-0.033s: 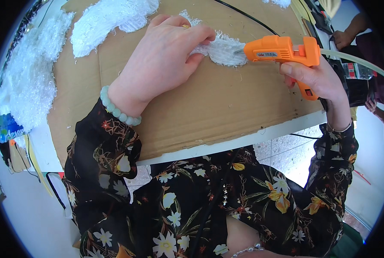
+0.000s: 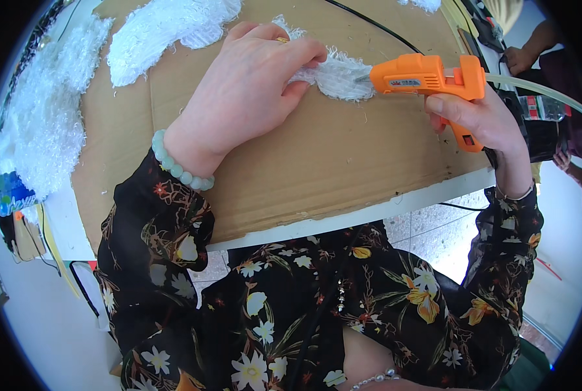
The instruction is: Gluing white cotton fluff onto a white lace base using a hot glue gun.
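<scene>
My right hand [image 2: 470, 117] is wrapped round the handle of an orange hot glue gun [image 2: 415, 73], with a pale glue stick [image 2: 538, 88] trailing from its back end. The gun's nozzle meets the right end of a small white fringed fabric piece [image 2: 344, 78] on brown cardboard. My left hand [image 2: 255, 81], a beaded bracelet at its wrist, pinches the left part of that piece between thumb and fingers. The fingertips partly hide the fabric there.
The cardboard [image 2: 291, 163] covers the table. A larger white fringed piece [image 2: 174, 36] lies at the far left, beside a shaggy white heap [image 2: 50, 111]. A black cable [image 2: 376, 25] crosses the back. At right are a bottle [image 2: 542, 108] and another person's hand [image 2: 519, 60].
</scene>
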A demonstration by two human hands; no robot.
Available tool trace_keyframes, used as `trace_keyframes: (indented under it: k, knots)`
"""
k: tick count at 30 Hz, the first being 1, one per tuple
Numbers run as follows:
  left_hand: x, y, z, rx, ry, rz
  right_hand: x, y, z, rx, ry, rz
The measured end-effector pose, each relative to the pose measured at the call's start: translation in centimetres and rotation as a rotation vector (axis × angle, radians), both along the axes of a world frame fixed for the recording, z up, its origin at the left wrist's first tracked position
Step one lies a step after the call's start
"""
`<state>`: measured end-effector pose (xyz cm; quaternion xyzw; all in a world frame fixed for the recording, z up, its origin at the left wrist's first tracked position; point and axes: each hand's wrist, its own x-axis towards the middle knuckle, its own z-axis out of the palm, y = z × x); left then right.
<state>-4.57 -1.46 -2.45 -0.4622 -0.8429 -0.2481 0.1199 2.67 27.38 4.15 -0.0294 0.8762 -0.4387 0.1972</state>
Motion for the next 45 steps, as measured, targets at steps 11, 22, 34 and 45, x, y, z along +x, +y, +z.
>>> trace_keyframes:
  k: [11, 22, 34, 45]
  knots:
    - [-0.1, 0.1, -0.4, 0.096, 0.089, -0.026, -0.4, 0.1, 0.2, 0.072, 0.019, 0.071]
    - [0.1, 0.0, -0.2, 0.024, 0.049, 0.008, 0.1, -0.1, 0.3, 0.203, -0.049, -0.031]
    - [0.2, 0.1, 1.0, -0.055, 0.018, 0.005, 0.6, -0.7, 0.0, 0.118, 0.001, -0.065]
    - [0.2, 0.0, 0.9, -0.047, 0.035, 0.001, 0.5, -0.7, 0.3, 0.183, 0.008, -0.052]
